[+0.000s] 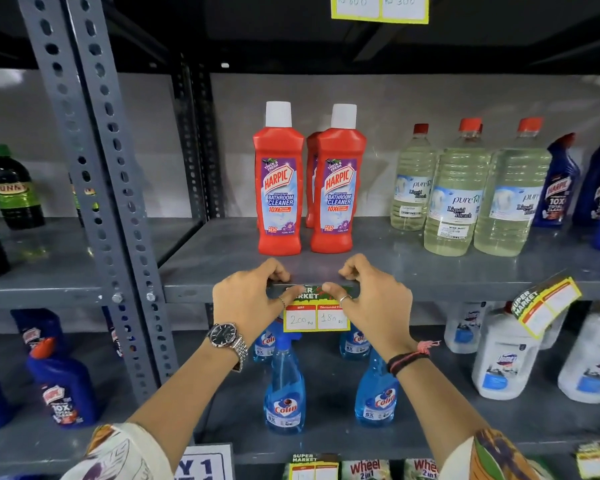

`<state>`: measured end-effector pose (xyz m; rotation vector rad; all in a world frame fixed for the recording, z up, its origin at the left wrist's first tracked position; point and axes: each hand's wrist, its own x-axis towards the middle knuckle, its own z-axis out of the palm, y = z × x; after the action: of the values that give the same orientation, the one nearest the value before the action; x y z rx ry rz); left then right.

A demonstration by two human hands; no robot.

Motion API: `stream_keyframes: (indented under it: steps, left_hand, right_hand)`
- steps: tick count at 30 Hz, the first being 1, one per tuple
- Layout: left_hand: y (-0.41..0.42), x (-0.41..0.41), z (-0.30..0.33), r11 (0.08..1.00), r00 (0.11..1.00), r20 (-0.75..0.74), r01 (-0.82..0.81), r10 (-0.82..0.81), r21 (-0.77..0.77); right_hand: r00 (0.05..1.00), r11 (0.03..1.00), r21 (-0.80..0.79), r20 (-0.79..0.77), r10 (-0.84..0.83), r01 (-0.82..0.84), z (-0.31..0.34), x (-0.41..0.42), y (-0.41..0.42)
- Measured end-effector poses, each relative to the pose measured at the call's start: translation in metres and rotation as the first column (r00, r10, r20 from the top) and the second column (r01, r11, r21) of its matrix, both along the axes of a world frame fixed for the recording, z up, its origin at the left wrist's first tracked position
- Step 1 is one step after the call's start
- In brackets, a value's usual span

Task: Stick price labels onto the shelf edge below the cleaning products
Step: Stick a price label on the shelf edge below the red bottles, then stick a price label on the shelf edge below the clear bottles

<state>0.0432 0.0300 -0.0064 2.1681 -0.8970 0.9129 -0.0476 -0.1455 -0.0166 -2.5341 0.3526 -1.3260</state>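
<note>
two hands [257, 299] [371, 299] pressing price label [315, 311] onto shelf edge [430, 291]; uneven pressure risks crooked sticking or peeling.

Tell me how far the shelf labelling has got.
Done: a label hangs, tilted, on the shelf edge below the bleach bottles. In hand: left hand and right hand press a price label on below the red Harpic bottles. Left: the edge below the blue Harpic bottles is out of frame.

My grey slotted-steel rack upright [94, 174] stands before me against a pale grey back wall [153, 140].
</note>
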Motion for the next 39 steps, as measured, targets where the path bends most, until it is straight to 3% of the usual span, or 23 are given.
stream_keyframes:
  steps: [7,10,12,18,23,31,39]
  left_hand:
    - [0.000,-0.002,-0.007,0.996,0.996,-0.037,0.073,-0.075,-0.041]
    - [0.001,-0.002,-0.012,0.985,0.983,-0.093,0.151,-0.158,-0.078]
    - [-0.004,-0.007,-0.013,0.978,0.975,-0.099,0.190,-0.198,-0.087]
    - [-0.074,-0.048,-0.011,0.966,0.971,-0.006,0.239,-0.240,0.102]
    - [-0.166,-0.087,-0.013,0.928,0.948,-0.043,0.318,-0.316,0.194]
    - [-0.275,-0.136,-0.019,0.948,0.980,-0.018,0.194,-0.196,0.253]
    - [-0.292,-0.148,-0.022,0.965,0.995,-0.034,0.098,-0.092,0.245]
  right_hand:
    - [0.980,0.986,0.005,-0.116,0.164,-0.165,0.005,-0.010,-0.018]
    - [0.951,0.961,0.085,-0.144,0.274,-0.264,0.012,-0.024,-0.032]
    - [0.956,0.963,0.092,-0.132,0.263,-0.252,0.019,-0.040,-0.054]
    - [0.980,0.985,0.084,-0.117,0.159,-0.150,0.039,-0.108,-0.150]
    - [0.985,0.982,0.080,0.018,0.172,-0.173,0.042,-0.151,-0.226]
    - [0.958,0.953,0.125,-0.035,0.284,-0.278,0.015,-0.171,-0.304]
    - [0.963,0.962,0.088,-0.049,0.264,-0.259,0.005,-0.168,-0.313]
